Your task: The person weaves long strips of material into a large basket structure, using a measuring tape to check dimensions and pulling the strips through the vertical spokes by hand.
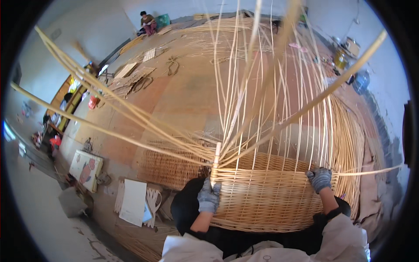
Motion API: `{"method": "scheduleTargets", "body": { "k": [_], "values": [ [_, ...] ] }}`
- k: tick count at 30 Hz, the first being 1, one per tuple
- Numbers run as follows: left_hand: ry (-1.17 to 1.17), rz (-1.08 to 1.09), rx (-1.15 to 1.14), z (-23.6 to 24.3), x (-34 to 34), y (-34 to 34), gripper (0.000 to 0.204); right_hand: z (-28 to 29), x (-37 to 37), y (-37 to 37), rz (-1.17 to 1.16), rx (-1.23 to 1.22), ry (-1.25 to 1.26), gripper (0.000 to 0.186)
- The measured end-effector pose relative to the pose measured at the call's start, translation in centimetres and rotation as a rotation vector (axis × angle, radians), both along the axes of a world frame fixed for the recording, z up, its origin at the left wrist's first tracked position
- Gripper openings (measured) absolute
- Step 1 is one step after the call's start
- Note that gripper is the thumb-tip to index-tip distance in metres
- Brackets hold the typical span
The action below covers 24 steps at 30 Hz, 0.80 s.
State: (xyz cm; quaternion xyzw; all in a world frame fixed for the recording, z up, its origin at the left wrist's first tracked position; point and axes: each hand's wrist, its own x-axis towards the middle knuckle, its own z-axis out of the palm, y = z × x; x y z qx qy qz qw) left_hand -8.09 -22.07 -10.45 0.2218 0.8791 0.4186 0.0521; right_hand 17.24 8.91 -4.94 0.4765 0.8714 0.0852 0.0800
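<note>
A half-woven wicker basket (267, 201) lies across my lap, its long pale stakes (260, 87) standing up from the far side. My left hand (208, 197), in a grey glove, grips the basket's left end just below a thick corner post (218, 153). Long bent rods (109, 99) fan out from that corner to both sides. My right hand (321, 179), also gloved, has its fingers curled at the top of the weave near the right end. A weaving rod (371, 173) sticks out to the right beside it; the fingertips are partly hidden among the stakes.
A big bundle of loose rods (345, 144) lies to my right. Another woven wicker piece (170, 163) is at left, near a white board (133, 202) and a cushion-like pad (86, 169). Far off, a person (148, 22) sits by the wall. A blue water jug (361, 82) stands right.
</note>
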Motion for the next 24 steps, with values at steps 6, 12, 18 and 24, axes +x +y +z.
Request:
{"method": "scheduleTargets", "body": {
  "k": [6, 12, 18, 24],
  "values": [
    [-0.027, -0.064, -0.158, 1.7, -2.6, -1.8, 0.044, -0.5, 0.5, -3.2, -0.021, -0.008, 0.155, 0.036],
    [-0.108, -0.055, -0.229, 3.6, 2.7, -1.2, 0.039, -2.7, 5.4, -3.3, 0.058, 0.269, 0.408, 0.026],
    [-0.272, -0.171, -0.154, 1.3, 3.1, -1.4, 0.044, -7.1, 8.9, 0.5, -0.103, 0.294, 0.861, 0.024],
    [-0.226, -0.062, -0.275, 9.0, 4.3, -0.6, 0.06, 0.5, 6.2, -0.5, 0.146, 0.322, 0.502, 0.029]
  ]
}}
